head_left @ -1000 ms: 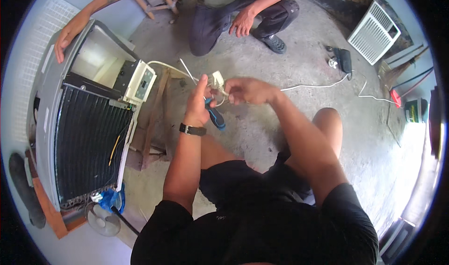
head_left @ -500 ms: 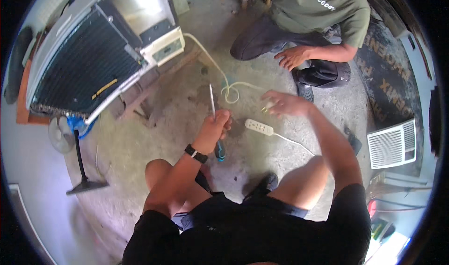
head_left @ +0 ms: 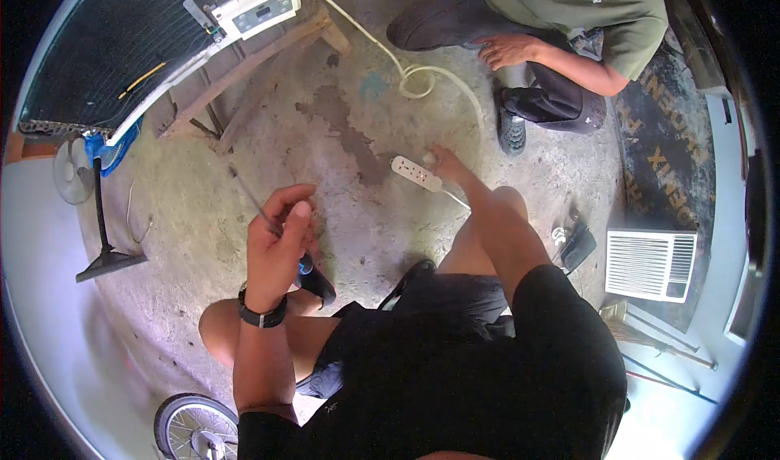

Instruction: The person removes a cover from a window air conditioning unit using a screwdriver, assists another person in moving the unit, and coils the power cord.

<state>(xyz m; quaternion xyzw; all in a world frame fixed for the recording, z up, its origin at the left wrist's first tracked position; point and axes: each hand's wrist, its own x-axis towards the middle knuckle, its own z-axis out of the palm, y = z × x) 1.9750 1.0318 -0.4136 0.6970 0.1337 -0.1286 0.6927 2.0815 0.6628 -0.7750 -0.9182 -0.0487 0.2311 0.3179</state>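
My left hand (head_left: 280,236), with a black watch at the wrist, is closed around a screwdriver (head_left: 253,200). Its shaft slants up and left, and part of its blue handle shows below the palm. Right of centre, my right hand (head_left: 448,166) is low over the floor, at the right side of a white power strip (head_left: 416,174). A cream cord (head_left: 443,71) loops over the concrete from the air conditioner (head_left: 260,9) and runs down toward this hand. The fingers are bunched on the cord's plug, which they largely hide.
The air conditioner rests on a wooden stand (head_left: 252,78) at upper left. A co-worker (head_left: 528,49) crouches at upper right. White grille (head_left: 652,265) and broom (head_left: 650,330) are at right. A floor squeegee (head_left: 106,257) and fan (head_left: 73,171) stand left, a spoked wheel (head_left: 195,427) below.
My left hand has swung left and the screwdriver now tilts further left. My right hand has come down beside the power strip. The view has shifted, bringing the wheel in.
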